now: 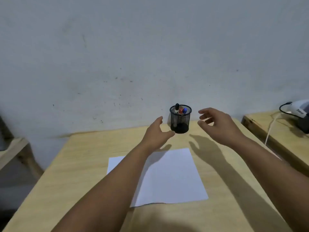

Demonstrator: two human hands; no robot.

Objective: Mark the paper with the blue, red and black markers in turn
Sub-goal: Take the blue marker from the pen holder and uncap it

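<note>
A blank white sheet of paper (pixel 170 178) lies flat in the middle of the wooden table (pixel 70 173). Behind it, near the wall, stands a black mesh pen cup (pixel 180 121). Three markers stick up in it: black (pixel 176 108) at the left, red (pixel 181 110) in the middle, blue (pixel 185 110) at the right. My left hand (pixel 156 133) hovers just left of the cup, fingers apart, thumb close to its base. Open and holding nothing, my right hand (pixel 217 126) floats to the right of the cup.
A grey wall rises directly behind the table. A second wooden table (pixel 275 131) at the right carries a white and black device (pixel 299 113) with a black cable and a white cord. A wooden piece of furniture (pixel 15 151) sits at the left.
</note>
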